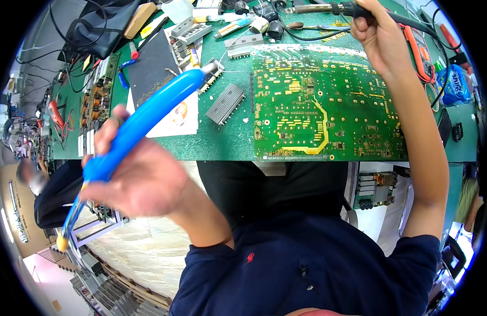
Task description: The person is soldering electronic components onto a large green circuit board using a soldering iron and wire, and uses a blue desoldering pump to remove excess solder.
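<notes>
My left hand grips a blue solder sucker, raised over the table's near left side. Its pale nozzle points up and right, its yellow plunger knob down and left. The fingers are slightly blurred. At the far right, my right hand is closed round the dark handle of a soldering iron, whose metal barrel points left. Below the iron lies a large green circuit board with yellow traces, near the table's front edge. A grey finned heat sink rests left of the board.
More heat sinks, a syringe and small parts crowd the back of the green table. A red multimeter and a blue packet are at the right. A long populated board stands at the left. Another person appears far left.
</notes>
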Action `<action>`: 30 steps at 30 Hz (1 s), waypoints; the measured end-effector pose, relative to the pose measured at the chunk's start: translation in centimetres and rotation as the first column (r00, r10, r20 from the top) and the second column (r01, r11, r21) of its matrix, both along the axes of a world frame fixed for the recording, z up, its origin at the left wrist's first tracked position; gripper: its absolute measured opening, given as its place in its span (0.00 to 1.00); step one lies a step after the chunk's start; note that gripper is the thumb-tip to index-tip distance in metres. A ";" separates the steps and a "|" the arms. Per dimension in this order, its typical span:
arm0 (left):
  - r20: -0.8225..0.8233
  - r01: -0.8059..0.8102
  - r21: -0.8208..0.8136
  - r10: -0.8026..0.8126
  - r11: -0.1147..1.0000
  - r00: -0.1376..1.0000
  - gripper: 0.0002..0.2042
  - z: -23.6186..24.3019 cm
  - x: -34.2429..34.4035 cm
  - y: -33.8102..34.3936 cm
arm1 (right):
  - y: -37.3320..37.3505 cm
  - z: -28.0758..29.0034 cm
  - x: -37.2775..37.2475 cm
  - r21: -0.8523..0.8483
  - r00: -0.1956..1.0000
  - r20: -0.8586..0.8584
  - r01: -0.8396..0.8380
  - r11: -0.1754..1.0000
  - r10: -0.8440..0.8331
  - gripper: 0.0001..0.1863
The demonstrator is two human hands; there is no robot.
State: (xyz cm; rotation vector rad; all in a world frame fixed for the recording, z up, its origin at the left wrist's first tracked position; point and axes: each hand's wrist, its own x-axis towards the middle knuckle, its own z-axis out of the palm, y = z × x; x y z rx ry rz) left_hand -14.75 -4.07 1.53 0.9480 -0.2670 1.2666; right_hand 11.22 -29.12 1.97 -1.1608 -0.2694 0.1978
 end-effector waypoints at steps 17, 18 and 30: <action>-0.511 -0.421 0.526 0.670 0.739 0.538 0.29 3.1 -8.2 11.1 | -0.8 0.9 -2.7 -0.277 0.928 0.372 0.132 0.952 -0.021 0.18; -0.588 -0.342 0.537 0.633 0.771 0.504 0.28 3.4 -8.1 11.3 | -1.0 0.8 -2.6 -0.319 0.924 0.383 0.127 0.939 0.005 0.19; -0.737 0.181 0.675 0.648 0.715 0.191 0.25 -0.6 -3.0 8.7 | -2.5 1.0 -1.7 -0.558 0.852 0.467 0.076 0.827 0.237 0.26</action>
